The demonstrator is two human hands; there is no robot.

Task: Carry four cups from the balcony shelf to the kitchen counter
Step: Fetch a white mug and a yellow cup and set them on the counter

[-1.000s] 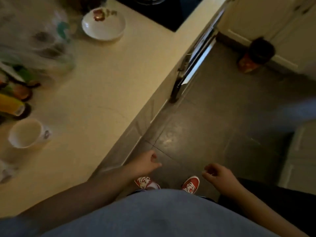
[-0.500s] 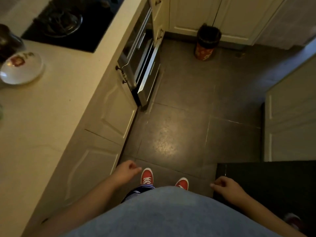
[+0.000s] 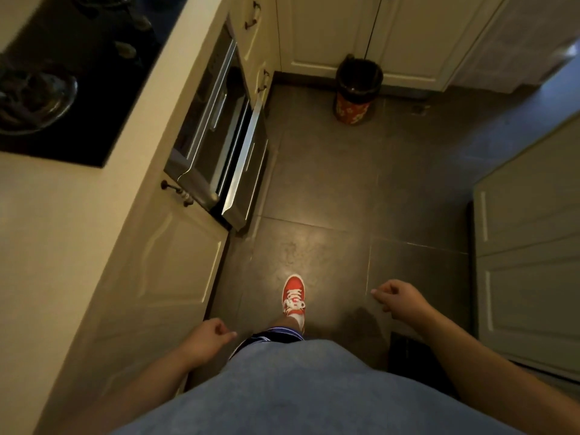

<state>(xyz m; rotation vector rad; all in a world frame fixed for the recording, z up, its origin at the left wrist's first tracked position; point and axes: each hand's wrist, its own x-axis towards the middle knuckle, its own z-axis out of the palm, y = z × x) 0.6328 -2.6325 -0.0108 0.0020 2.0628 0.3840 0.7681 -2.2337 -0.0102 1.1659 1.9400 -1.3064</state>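
Observation:
No cup is in view now. The cream kitchen counter (image 3: 59, 221) runs along the left side. My left hand (image 3: 207, 339) hangs low beside the counter's cabinet door, fingers loosely curled, holding nothing. My right hand (image 3: 398, 298) hangs over the dark floor tiles, fingers also loosely curled and empty. Both hands sit in front of my grey-blue shirt.
A black hob (image 3: 62, 73) is set into the counter at upper left. Below it a steel oven (image 3: 219, 146) has its door ajar into the aisle. A black-lined red bin (image 3: 357, 89) stands by the far cabinets. Cabinets (image 3: 527, 252) line the right. My red shoe (image 3: 293, 293) steps on the floor.
The view has swung away from the counter with the white cup and bowl toward the aisle. I have stepped forward, one red shoe leading. Both hands stay empty, the right one swinging ahead.

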